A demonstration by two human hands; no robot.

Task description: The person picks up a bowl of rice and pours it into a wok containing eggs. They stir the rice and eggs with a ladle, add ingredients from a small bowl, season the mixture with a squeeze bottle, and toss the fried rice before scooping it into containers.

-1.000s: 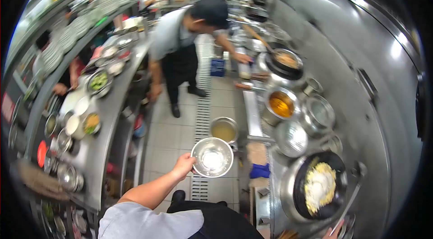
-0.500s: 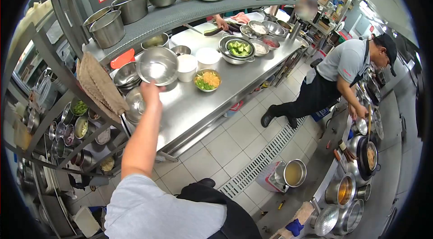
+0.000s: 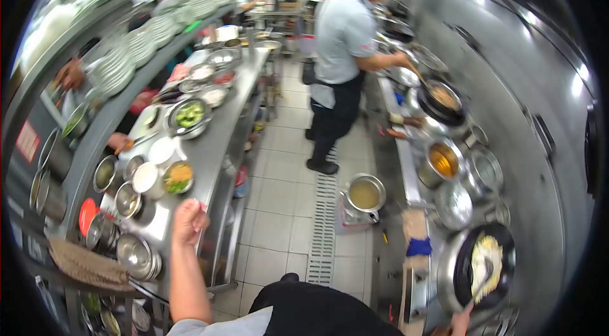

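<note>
My left hand [image 3: 190, 223] is raised near the front edge of the steel counter [image 3: 212, 164], fingers curled in; whatever they may hold is hidden. Just beyond it stand a bowl of orange shreds and chopped greens [image 3: 178, 178], a white tub [image 3: 147, 180] and a steel bowl [image 3: 129, 201]. At the lower right, my right hand [image 3: 461, 322], partly cut off by the frame edge, is closed on the handle of a ladle [image 3: 488, 269]. The ladle's head rests in pale yellow food [image 3: 487, 253] inside a dark wok [image 3: 463, 272].
A co-worker [image 3: 346, 38] stirs another wok [image 3: 442, 101] farther along the stove. A pot of cloudy liquid [image 3: 365, 194] stands by the floor drain [image 3: 323, 228]. Another person's hand [image 3: 119, 142] is across the counter. Stacked plates [image 3: 111, 69] line the shelf.
My view has swung right toward the stove. My left hand has left the steel bowl, which now rests on the counter. My right hand and the wok of pale food have come into view.
</note>
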